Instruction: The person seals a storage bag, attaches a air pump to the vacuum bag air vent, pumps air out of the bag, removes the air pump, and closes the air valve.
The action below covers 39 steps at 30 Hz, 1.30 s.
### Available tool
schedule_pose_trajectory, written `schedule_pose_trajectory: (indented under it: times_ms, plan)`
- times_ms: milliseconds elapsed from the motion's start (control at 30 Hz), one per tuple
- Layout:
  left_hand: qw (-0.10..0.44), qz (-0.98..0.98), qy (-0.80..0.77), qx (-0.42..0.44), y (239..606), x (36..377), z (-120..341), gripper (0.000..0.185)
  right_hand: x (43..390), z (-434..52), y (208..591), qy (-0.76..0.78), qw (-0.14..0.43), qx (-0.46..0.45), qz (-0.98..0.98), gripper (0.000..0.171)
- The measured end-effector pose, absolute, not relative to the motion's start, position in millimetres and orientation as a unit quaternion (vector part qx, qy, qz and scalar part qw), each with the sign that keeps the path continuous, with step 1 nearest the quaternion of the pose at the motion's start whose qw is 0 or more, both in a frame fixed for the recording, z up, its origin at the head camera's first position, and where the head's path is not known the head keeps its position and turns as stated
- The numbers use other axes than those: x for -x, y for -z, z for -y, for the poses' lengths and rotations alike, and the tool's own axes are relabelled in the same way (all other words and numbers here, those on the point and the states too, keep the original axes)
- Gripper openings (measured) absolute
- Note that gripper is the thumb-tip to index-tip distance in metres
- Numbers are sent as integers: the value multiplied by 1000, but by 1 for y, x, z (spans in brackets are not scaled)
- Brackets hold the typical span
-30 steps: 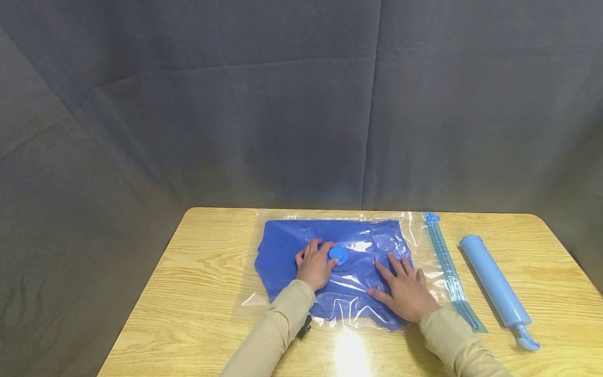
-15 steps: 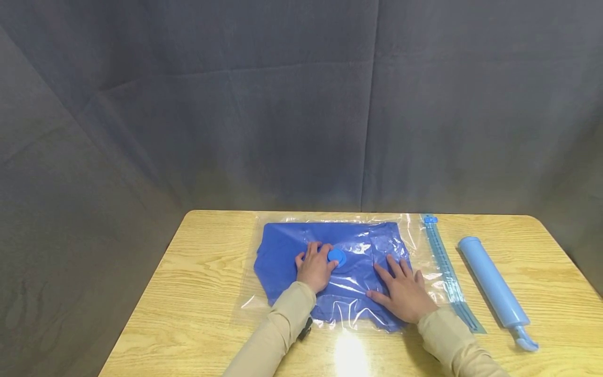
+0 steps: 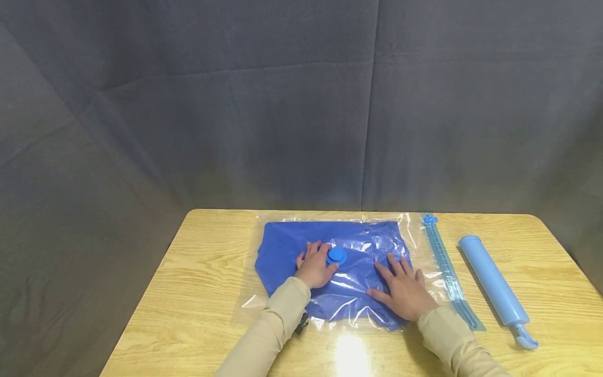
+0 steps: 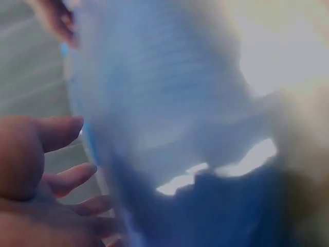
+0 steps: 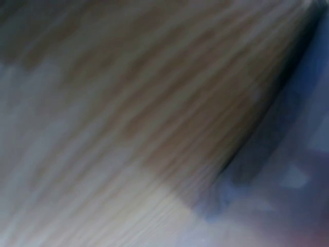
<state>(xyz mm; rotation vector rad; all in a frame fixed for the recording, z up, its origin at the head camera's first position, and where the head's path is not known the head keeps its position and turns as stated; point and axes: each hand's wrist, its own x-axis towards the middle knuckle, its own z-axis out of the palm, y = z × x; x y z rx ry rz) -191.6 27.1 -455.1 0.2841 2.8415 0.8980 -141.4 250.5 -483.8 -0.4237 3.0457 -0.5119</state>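
Observation:
A clear plastic vacuum storage bag (image 3: 416,235) lies flat with a folded blue cloth (image 3: 282,256) inside. A round blue valve cap (image 3: 336,255) sits near the middle of its upper face. My left hand (image 3: 314,268) rests on the bag just left of the cap, thumb and forefinger apart at the cap's edge. The left wrist view shows the fingers (image 4: 72,177) loosely spread, with the cap's blue rim beyond them. My right hand (image 3: 404,293) lies on the right part of the cloth through the plastic, fingers spread. The right wrist view is blurred, mostly wooden tabletop.
A light blue hand pump (image 3: 494,283) lies on the wooden table (image 3: 188,293), right of the bag. The bag's teal zip strip (image 3: 445,262) runs along its right end, with a blue slider (image 3: 431,219) at the far end. A grey curtain (image 3: 282,131) hangs behind the table.
My left hand has loosened from around the valve cap and shifted slightly left, so more of the cap shows. My right hand keeps its place on the bag.

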Motion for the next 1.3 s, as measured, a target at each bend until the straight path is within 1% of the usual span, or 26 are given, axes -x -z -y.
schedule_pose_trajectory:
  times_ms: [100,267,367,600,900,1167,1300]
  plan:
    - [88,-933,-331,-106,443,192,-24,45,142,-251,484,164,11,136,-977,73]
    - [70,-921,-364,-122,435,193,-28,43,142,-250,483,164,12,137,-977,72]
    - [60,-926,-356,-112,441,192,-30,41,143,-249,482,167,15,138,-976,72]
    - [60,-936,-337,-82,464,193,-26,39,139,-248,481,164,8,145,-976,72]
    - [66,-949,-300,-77,465,194,-29,38,139,-248,480,161,3,148,-976,71]
    - [43,-952,-295,-73,470,195,-29,30,139,-248,480,157,4,148,-976,71]
    - [38,-952,-296,-70,471,196,-30,29,139,-247,478,155,9,148,-977,72]
